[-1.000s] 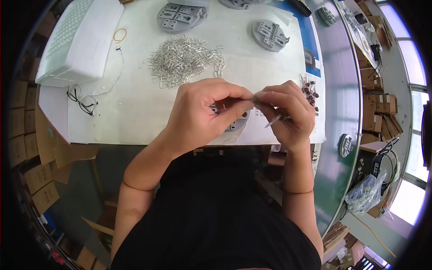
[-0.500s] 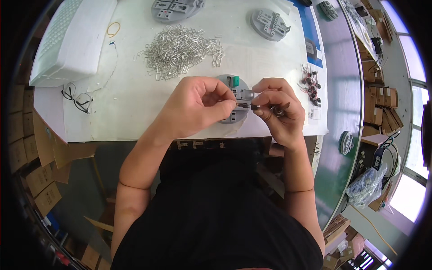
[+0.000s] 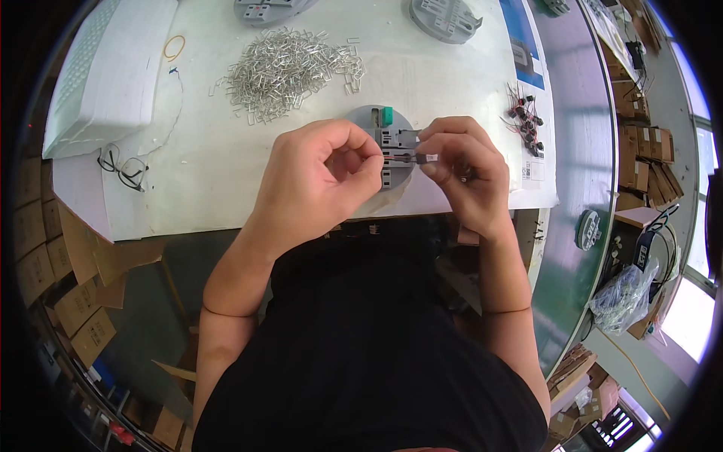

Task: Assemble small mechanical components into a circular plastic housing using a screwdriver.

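Wired component (image 3: 427,159) spanning two pinching hands

Taking that small dark component as the middle of the clock face, the right hand (image 3: 476,167) sits at 3 o'clock, thumb and forefinger narrowly pinching its body. Something metallic (image 3: 465,172) also shows among the curled fingers, too little exposed to tell what it is. At 9 o'clock, the left hand (image 3: 312,166) has thumb and forefinger together on the thin leads (image 3: 400,158), which run almost level between the two pinches; their tips are hidden inside that grip.

Both hands are above a round grey fixture (image 3: 401,123), near the edge of the white table (image 3: 211,181). Its green block (image 3: 387,116) stands between 10 and 11 o'clock; whether the component touches the fixture, I cannot tell. A loose heap of bent metal clips (image 3: 282,74) lies at 10 o'clock, and a cluster of similar wired parts (image 3: 520,113) just past 2 o'clock, well apart from the fingers.

My reading is that the step in hand is handling the leads while the body is kept steady; whether they are being straightened or merely lined up is unclear. From this hold, the next move calls for a light left pinch, since leads so thin would probably bend easily, and a firm right one to keep the body from rolling
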Available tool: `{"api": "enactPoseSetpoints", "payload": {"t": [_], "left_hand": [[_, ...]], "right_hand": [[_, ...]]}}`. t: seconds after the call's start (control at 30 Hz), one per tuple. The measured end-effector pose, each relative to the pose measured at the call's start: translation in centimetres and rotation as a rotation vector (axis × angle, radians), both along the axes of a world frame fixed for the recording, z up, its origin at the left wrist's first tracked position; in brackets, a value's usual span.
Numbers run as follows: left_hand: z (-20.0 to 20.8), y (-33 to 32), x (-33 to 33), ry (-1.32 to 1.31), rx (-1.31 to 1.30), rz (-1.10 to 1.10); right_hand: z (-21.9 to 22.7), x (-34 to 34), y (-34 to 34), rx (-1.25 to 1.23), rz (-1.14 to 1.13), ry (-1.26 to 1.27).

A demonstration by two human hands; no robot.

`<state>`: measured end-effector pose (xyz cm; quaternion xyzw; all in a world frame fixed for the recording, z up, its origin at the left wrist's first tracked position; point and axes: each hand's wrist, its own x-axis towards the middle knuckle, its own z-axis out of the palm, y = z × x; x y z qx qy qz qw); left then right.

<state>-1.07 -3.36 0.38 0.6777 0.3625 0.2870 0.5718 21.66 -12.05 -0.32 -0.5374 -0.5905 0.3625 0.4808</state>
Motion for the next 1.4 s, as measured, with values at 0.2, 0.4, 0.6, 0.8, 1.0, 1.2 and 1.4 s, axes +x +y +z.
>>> {"api": "enactPoseSetpoints", "payload": {"t": [0.2, 0.4, 0.6, 0.8, 1.0, 1.2, 1.4], "left_hand": [[-1.6, -0.1, 1.0, 0.320, 0.432, -0.010], [-2.6, 0.1, 1.0, 0.229, 0.331, -0.006], [-2.9, 0.0, 0.8, 0.143, 0.255, 0.016], [-2.6, -0.5, 0.4, 0.185, 0.371, -0.015], [-3.3, 0.0, 0.3, 0.290, 0.578, -0.091], [-2.2, 0.5, 0.5, 0.345, 0.493, -0.127], [-1.5, 0.4, 1.8, 0.464, 0.746, -0.054]], "right_hand": [[1.0, -0.5, 0.3, 0.021, 0.033, -0.687], [1.6, -0.7, 1.4, -0.051, 0.038, -0.726], [1.1, -0.3, 1.1, -0.147, 0.023, -0.493], [0.9, -1.0, 0.0, 0.027, 0.052, -0.757], [-0.8, 0.7, -0.1, 0.111, -0.032, 0.029], [-2.2, -3.6, 3.2, 0.197, -0.030, 0.693], [-4.0, -4.5, 3.1, 0.301, -0.048, 0.163]]}}
